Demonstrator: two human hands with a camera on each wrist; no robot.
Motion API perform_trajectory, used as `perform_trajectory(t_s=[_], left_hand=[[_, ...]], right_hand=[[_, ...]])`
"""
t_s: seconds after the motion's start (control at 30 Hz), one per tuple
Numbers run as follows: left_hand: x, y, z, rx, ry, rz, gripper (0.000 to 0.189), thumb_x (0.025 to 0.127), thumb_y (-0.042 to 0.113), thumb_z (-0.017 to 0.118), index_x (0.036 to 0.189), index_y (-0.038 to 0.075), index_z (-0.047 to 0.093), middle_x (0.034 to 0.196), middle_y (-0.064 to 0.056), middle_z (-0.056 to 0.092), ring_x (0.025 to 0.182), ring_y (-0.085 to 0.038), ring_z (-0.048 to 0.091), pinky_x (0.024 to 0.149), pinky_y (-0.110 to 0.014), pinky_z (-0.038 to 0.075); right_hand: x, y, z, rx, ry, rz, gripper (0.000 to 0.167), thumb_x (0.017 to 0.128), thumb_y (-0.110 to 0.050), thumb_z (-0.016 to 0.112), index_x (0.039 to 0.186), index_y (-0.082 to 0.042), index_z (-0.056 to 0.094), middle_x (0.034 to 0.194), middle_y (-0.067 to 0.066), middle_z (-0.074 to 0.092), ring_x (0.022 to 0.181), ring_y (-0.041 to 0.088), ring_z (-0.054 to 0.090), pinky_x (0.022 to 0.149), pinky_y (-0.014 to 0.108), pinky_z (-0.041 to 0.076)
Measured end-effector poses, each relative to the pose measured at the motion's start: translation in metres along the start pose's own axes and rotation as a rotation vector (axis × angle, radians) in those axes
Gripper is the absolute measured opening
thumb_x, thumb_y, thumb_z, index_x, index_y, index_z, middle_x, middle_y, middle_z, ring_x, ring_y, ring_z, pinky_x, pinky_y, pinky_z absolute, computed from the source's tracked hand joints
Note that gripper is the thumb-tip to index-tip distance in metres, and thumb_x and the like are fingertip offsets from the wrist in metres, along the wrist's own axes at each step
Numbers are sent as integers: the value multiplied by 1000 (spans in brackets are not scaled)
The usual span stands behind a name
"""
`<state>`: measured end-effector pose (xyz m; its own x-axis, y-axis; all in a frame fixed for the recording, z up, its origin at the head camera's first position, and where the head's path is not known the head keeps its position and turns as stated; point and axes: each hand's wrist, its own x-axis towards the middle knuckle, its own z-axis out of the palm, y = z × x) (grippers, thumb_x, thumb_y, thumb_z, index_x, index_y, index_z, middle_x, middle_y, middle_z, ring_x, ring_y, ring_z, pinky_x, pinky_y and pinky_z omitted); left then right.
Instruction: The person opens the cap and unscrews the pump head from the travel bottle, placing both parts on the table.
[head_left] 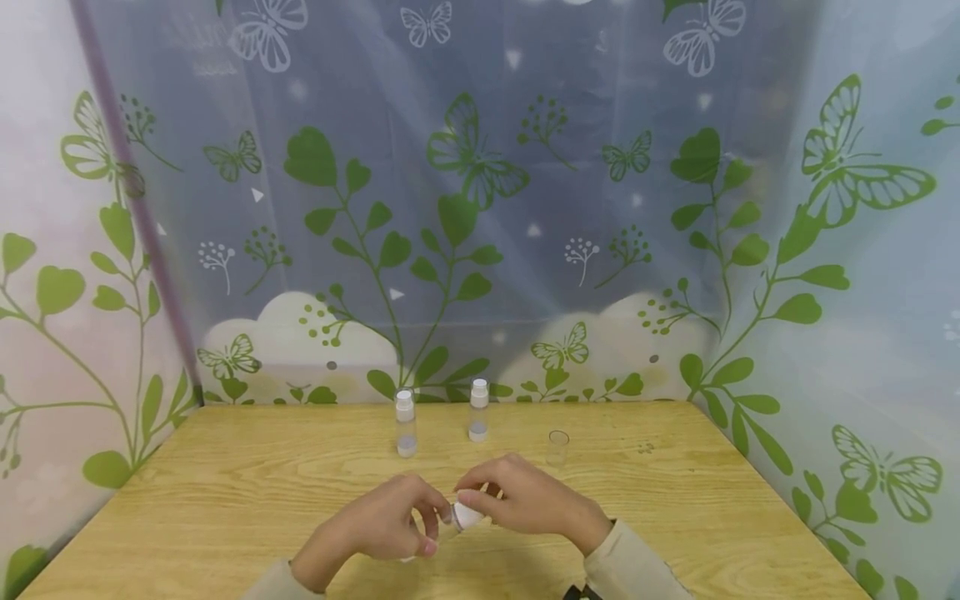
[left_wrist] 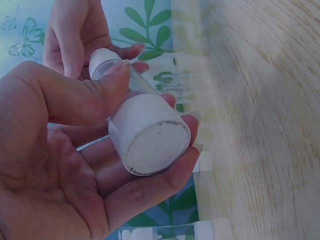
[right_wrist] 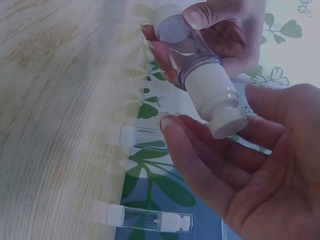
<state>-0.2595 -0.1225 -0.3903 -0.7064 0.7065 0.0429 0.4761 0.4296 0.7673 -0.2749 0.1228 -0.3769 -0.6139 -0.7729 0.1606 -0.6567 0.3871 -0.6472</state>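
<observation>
A small clear pump bottle (right_wrist: 190, 55) with a white base (left_wrist: 150, 135) and a white pump top (right_wrist: 210, 90) is tilted between both hands, low over the table. My left hand (head_left: 393, 517) grips it round the base end, thumb on one side and fingers beneath. Around the pump top, my right hand (head_left: 525, 497) has its fingers loosely curved. A gap shows between its thumb and the white pump in the right wrist view. Bare pump parts face the right palm, with no clear cap over them.
Two similar bottles stand behind the hands: a left bottle (head_left: 406, 437) under a clear cover and a right bottle (head_left: 478, 412). A clear cap (head_left: 557, 448) stands to their right on the wooden table (head_left: 300, 467). Patterned curtains (head_left: 480, 275) enclose the back and sides.
</observation>
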Motion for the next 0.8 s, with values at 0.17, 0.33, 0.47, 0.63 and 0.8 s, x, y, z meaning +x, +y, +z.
perform_trajectory(t_s=[0.17,0.33,0.47,0.63,0.8], left_hand=[[0,0,0,-4,-3,-4,32,79,-13,72,110,-7,74,79,-3,75,53,-3,56,53,-15,49],[0,0,0,6,-4,8,32,79,-12,73,110,-6,75,82,-5,76,58,-2,60,56,-17,52],[0,0,-1,14,-5,10,32,79,-12,72,110,-5,75,84,-5,77,61,-3,62,57,-17,53],[0,0,-1,19,-9,3,30,79,-11,73,108,-4,75,84,-5,77,65,-5,65,59,-19,54],[0,-1,-2,16,-12,3,30,80,-11,73,110,-4,75,87,-11,78,65,-6,66,59,-19,54]], right_hand=[[-1,0,0,70,-1,44,35,111,-27,47,118,-4,74,100,14,78,72,17,74,61,25,61],[0,0,1,58,-20,26,34,110,-25,49,113,-3,75,96,14,78,67,10,72,60,24,60],[0,1,2,69,-25,39,32,110,-24,50,111,-3,75,96,14,78,65,5,70,60,26,61],[0,1,3,78,-35,45,31,110,-24,50,112,-4,75,97,14,78,63,3,69,59,28,61],[1,0,3,92,-37,46,30,109,-23,51,112,-5,74,98,14,78,63,5,70,60,31,62]])
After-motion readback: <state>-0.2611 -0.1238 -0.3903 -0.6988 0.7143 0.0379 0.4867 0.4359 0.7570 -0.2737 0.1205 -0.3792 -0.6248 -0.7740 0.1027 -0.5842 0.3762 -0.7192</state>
